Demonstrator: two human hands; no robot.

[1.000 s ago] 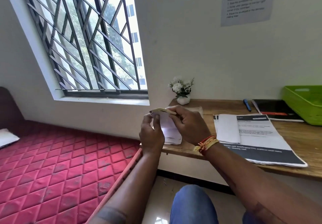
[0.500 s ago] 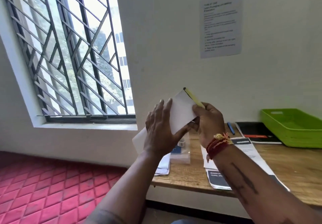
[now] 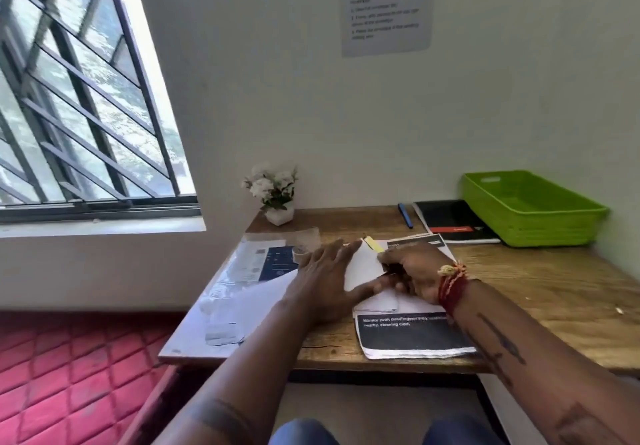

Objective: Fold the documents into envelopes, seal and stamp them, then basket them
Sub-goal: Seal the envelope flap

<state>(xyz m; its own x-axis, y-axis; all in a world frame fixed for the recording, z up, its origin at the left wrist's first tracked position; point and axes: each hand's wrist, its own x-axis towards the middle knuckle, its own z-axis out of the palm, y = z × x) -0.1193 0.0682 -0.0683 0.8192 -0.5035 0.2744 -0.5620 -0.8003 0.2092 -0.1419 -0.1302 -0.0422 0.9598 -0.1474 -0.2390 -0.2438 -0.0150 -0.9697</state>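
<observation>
A white envelope (image 3: 363, 264) with a yellow strip at its top edge lies on the wooden desk (image 3: 540, 292). My left hand (image 3: 329, 278) lies flat on its left part with straight fingers. My right hand (image 3: 412, 271) grips the envelope's right edge, fingers curled. Under the envelope lies a stack of printed documents (image 3: 412, 333) with black bands. The green basket (image 3: 526, 209) stands at the back right of the desk, with nothing visible inside it.
A clear plastic sleeve with envelopes and a blue card (image 3: 252, 271) lies at the desk's left. A tape roll (image 3: 301, 252), a small flower pot (image 3: 277, 195), a blue pen (image 3: 405, 215) and a black notebook (image 3: 450, 221) are near the wall. A red mattress (image 3: 69, 375) lies to the left.
Both hands have brought the envelope down from mid-air onto the desk, on top of the documents. My left hand now presses it flat.
</observation>
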